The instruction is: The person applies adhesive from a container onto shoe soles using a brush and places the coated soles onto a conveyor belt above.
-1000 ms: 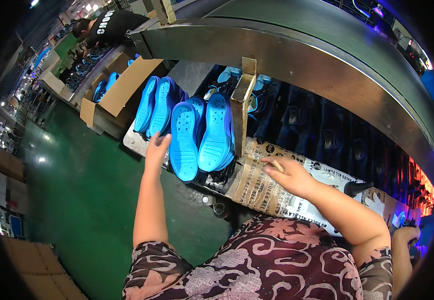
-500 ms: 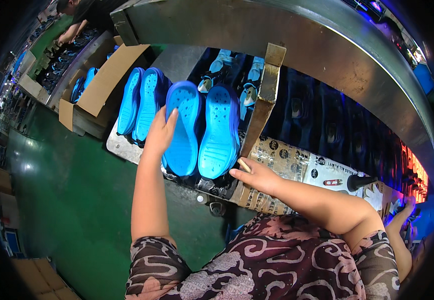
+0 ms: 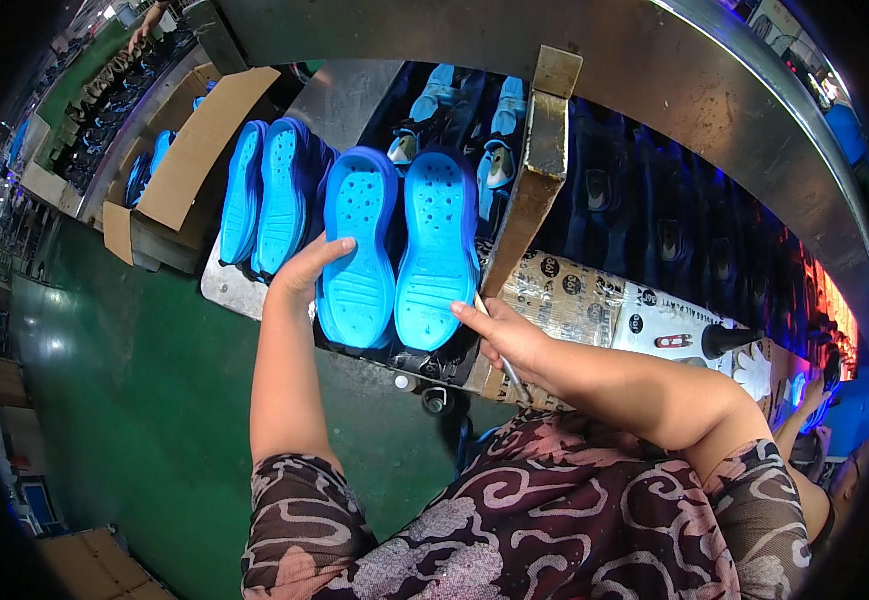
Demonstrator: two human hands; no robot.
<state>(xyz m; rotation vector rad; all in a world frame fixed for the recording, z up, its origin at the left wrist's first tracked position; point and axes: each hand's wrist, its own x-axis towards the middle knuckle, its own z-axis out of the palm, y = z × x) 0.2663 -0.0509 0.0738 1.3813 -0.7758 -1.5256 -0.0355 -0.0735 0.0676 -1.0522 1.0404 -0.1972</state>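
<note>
The person's left hand [image 3: 315, 268] has its grip closed on the left edge of a bright blue, shoe-shaped sole with a purple rim, the left sole [image 3: 360, 265], its thumb over the top face and its other fingers hidden. A matching blue sole, the right sole [image 3: 437, 245], stands just beside it at the near edge of the surface [image 3: 227, 290]. The right hand [image 3: 508, 342] has its grip closed around a thin, pale, stick-like tool [image 3: 517, 382], while its thumb reaches the right sole's lower right edge; how firmly it presses is unclear.

Two more stacks of blue soles, an outer stack [image 3: 243, 195] and an inner stack [image 3: 285, 190], stand near the left hand. A rusty metal post [image 3: 547, 145] rises just right of the right sole.

The left sole could slip if the thumb alone bears its weight, and drop onto the green floor [image 3: 170, 400], since it sits near the edge. The tool could scratch the right sole if its tip turns inward. A wide sideways swing could knock the right sole against the post or topple the inner stack.
</note>
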